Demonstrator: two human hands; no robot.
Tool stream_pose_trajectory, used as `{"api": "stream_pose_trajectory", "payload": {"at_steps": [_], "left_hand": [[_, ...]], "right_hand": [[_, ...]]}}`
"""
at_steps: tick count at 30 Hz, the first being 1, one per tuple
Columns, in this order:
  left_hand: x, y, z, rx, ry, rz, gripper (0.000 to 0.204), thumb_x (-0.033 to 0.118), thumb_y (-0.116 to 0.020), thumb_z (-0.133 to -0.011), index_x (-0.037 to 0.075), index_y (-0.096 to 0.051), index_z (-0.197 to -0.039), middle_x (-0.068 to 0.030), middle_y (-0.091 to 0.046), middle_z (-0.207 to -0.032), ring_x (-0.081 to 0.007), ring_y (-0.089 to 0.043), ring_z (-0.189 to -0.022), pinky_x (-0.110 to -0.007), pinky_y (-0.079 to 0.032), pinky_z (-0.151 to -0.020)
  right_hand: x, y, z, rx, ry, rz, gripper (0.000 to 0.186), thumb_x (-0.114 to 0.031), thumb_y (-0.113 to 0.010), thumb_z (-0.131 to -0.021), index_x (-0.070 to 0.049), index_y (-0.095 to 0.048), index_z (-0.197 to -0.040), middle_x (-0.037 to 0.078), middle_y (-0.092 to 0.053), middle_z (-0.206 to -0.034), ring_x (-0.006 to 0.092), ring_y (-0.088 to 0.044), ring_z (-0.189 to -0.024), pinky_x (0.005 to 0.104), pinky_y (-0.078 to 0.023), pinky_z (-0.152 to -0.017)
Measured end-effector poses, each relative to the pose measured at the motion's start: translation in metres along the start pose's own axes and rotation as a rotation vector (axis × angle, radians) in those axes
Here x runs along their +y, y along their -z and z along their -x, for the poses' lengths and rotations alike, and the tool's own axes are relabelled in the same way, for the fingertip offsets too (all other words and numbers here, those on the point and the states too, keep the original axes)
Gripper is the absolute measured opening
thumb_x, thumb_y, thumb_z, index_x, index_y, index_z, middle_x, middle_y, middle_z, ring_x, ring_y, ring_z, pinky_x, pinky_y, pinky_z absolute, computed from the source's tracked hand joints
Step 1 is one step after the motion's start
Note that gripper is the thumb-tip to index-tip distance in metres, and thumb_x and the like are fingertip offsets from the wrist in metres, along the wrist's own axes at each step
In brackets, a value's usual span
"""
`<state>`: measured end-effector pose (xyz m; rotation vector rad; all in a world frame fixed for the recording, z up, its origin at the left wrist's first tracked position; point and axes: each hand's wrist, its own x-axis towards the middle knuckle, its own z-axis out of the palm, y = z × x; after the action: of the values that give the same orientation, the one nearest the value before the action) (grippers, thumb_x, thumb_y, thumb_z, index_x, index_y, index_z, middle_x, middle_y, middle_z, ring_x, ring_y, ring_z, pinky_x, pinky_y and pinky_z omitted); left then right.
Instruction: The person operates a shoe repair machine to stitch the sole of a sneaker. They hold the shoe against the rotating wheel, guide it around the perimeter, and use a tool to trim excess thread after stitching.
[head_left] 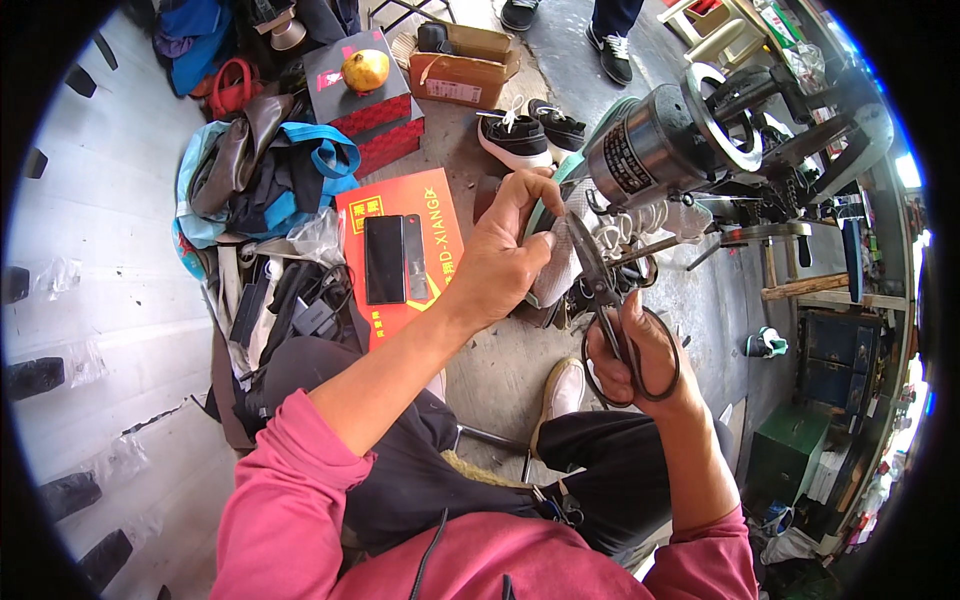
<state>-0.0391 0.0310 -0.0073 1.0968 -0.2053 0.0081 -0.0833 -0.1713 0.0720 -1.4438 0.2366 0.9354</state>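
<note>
Seen from the head camera, the left hand is clamped around a white shoe, pressing it up beside the round metal motor of a stitching machine. The right hand is closed through the loops of black scissors, blades pointing up at the shoe's laces. The shoe looks light and soft, best gripped around its body; the laces seem limp, though exactly where the blades meet them is hard to make out.

A street-side shoe repair stall: a stitching machine, loose sneakers and boxes on pavement.
</note>
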Motion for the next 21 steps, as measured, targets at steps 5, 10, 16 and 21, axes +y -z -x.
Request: {"api": "stream_pose_trajectory", "payload": {"at_steps": [5,10,16,21], "left_hand": [[-0.003,0.001,0.000,0.007,-0.006,-0.024,0.034,-0.011,-0.046,-0.082,0.007,-0.049,-0.111,-0.0108,-0.042,-0.138,-0.0193,-0.037,-0.140,-0.030,-0.022,-0.118],[0.000,0.003,-0.001,-0.032,0.040,0.019,0.033,-0.013,-0.050,-0.084,0.010,-0.045,-0.109,-0.0092,-0.039,-0.145,-0.0170,-0.030,-0.147,-0.030,-0.020,-0.118],[0.002,0.004,0.000,-0.031,0.072,0.011,0.034,-0.010,-0.049,-0.087,0.007,-0.046,-0.116,-0.0077,-0.041,-0.143,-0.0148,-0.037,-0.139,-0.029,-0.026,-0.115],[0.005,0.008,0.000,-0.046,-0.088,-0.471,0.041,-0.007,-0.052,-0.089,-0.001,-0.046,-0.129,-0.0102,-0.052,-0.132,-0.0145,-0.050,-0.125,-0.030,-0.037,-0.108]], "right_hand": [[-0.002,-0.005,0.002,0.075,0.017,0.004,0.072,-0.067,-0.041,-0.102,-0.003,-0.057,-0.074,-0.001,-0.041,-0.051,0.0090,-0.039,-0.042,0.0250,-0.030,-0.041],[0.011,0.004,-0.005,0.077,0.162,0.114,0.066,-0.063,-0.046,-0.103,-0.002,-0.060,-0.080,-0.002,-0.043,-0.049,0.0080,-0.037,-0.039,0.0246,-0.028,-0.039],[0.048,0.004,-0.009,0.033,0.352,0.013,0.062,-0.059,-0.048,-0.104,-0.001,-0.063,-0.090,-0.001,-0.045,-0.050,0.0077,-0.039,-0.041,0.0227,-0.030,-0.043],[0.060,0.005,-0.001,-0.071,0.235,-0.058,0.081,-0.083,-0.036,-0.092,-0.005,-0.053,-0.078,-0.001,-0.044,-0.055,0.0106,-0.042,-0.044,0.0250,-0.034,-0.044]]}}
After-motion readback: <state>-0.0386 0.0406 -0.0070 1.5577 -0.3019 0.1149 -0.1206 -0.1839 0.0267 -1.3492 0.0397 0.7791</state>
